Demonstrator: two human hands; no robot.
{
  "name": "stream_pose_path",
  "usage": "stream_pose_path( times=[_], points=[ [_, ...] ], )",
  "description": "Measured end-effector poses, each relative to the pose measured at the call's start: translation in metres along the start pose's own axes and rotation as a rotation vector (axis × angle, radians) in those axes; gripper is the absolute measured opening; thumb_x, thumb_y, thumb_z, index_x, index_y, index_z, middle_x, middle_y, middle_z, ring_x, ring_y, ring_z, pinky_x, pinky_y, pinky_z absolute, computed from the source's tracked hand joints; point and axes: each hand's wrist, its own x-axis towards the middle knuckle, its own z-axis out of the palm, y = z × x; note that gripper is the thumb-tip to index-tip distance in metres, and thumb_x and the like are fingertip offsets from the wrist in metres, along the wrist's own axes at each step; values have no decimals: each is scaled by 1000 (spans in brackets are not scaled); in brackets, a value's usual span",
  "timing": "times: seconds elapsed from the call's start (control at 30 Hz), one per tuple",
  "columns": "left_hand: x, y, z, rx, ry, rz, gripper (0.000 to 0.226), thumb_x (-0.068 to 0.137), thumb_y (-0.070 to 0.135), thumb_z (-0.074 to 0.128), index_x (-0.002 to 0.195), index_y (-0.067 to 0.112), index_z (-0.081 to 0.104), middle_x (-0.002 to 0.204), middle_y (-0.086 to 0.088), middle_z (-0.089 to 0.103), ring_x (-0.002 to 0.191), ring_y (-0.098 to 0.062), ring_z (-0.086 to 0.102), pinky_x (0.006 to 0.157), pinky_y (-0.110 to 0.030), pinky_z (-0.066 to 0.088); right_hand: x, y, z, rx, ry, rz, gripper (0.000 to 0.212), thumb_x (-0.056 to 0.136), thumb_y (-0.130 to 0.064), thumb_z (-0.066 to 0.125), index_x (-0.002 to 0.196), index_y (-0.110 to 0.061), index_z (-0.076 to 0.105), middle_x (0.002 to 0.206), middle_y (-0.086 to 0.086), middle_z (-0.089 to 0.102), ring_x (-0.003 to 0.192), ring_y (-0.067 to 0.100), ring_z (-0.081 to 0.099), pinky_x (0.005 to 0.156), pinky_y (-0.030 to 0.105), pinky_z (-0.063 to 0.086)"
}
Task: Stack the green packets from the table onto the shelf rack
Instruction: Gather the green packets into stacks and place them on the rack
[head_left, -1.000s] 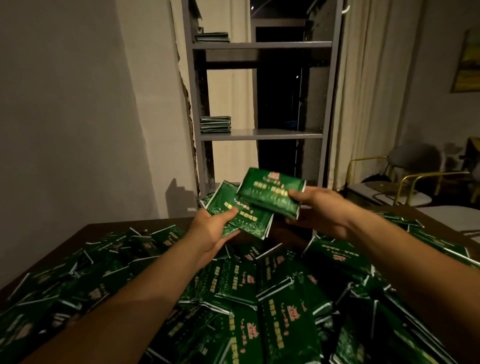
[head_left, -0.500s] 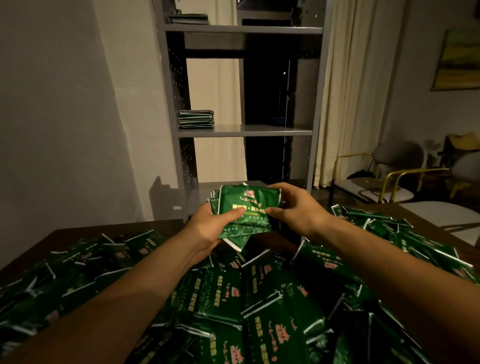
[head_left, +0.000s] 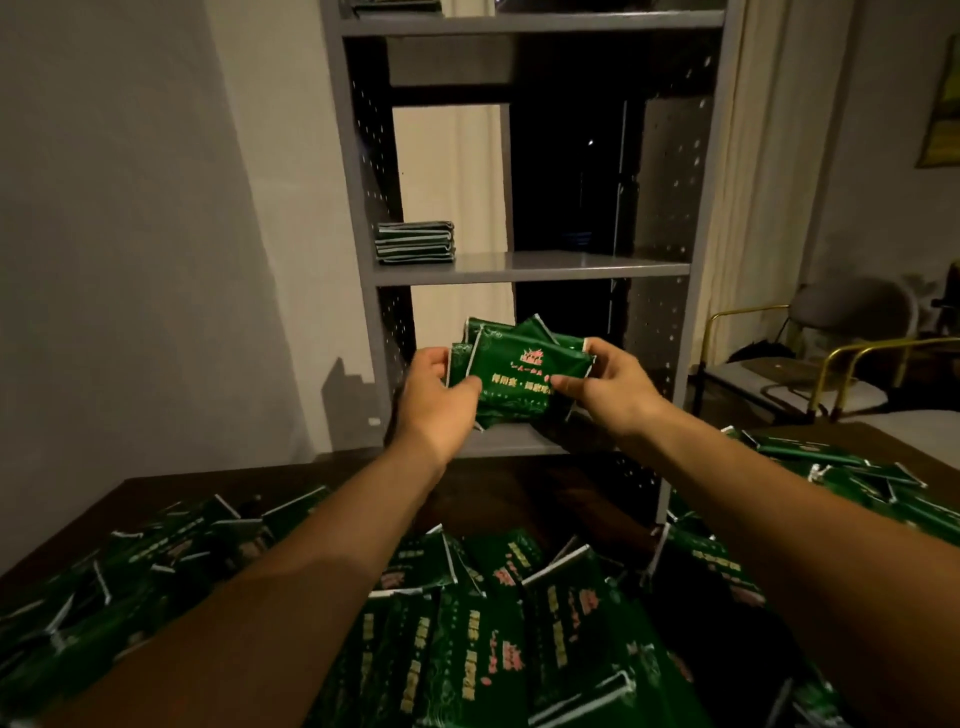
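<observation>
Lower packets (head_left: 511, 374) (hidden) between hands (head_left: 524, 387)

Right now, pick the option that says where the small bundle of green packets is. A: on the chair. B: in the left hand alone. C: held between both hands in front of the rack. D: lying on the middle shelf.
C: the bundle of green packets is gripped by the left hand and the right hand, in front of the shelf rack.

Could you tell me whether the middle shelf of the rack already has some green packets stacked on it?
Yes, a small stack of packets sits at the left end of the middle shelf, above the packets held in both hands.
</observation>
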Motion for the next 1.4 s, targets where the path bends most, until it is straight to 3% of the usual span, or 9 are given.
stream_pose_path(
  times=[0.1,0.3,0.47,0.57,0.77,0.93,1.07,1.2,1.4],
  points=[
    [10,-12,5,83,-46,-28,41,92,-2,58,124,18,42,110,-3,60,95,-21,62,94,-46,56,8,7,4,-65,-8,3,31,93,3,61,108,-24,60,115,1,65,113,21,63,87,34,57],
    [15,-24,7,93,-68,-90,57,93,-3,56,139,15,29,135,-13,49,109,-25,58,98,-45,53,10,12,1,-121,-70,40,65,91,5,61,145,-21,38,109,-8,56,98,9,59,70,19,56],
    [11,-15,12,197,-122,-72,36,101,4,45,132,11,30,113,-10,52,77,-9,50,59,-23,45,5,4,11,-261,-159,82,52,98,-2,53,144,-18,37,121,3,56,112,19,59,89,28,53],
    [9,-8,12,266,-40,-54,31,105,11,41,134,7,31,110,-13,50,70,-13,48,42,-19,40,-3,-3,14,-271,-183,45,36,99,-5,55,132,-17,46,117,4,58,102,16,62,77,25,57],
    [1,4,14,396,-67,79,46,100,8,50,139,14,27,124,-15,54,95,-23,58,59,-24,43,-10,-16,10,-472,-109,5,14,92,-13,67,104,-17,61,100,1,65,91,12,65,72,24,53],
    [-18,16,1,592,48,279,61,96,6,53,150,15,26,149,-12,39,133,-28,43,107,-39,42,-11,-21,20,-277,-99,203,27,89,-4,68,112,-10,56,109,10,63,89,17,65,67,26,54],
    [-49,12,-15,960,-57,503,12,99,23,44,108,20,51,105,-1,58,98,-20,54,91,-40,49,-12,-18,45,-28,11,375,35,89,-4,70,119,-4,50,101,20,65,80,28,72,61,32,62],
    [-72,-2,-39,1146,-259,616,8,96,32,42,98,26,47,96,3,56,90,-15,44,73,-30,40,-10,-15,77,-45,90,359,38,87,-11,76,116,-1,53,94,17,67,68,22,69,47,27,55],
    [-77,-27,-52,1151,-278,820,34,81,26,42,96,8,66,92,-10,64,84,-27,59,71,-33,54,-18,-10,102,-819,127,138,42,85,-51,72,103,-17,57,98,5,60,83,21,54,62,28,39]
  ],
)
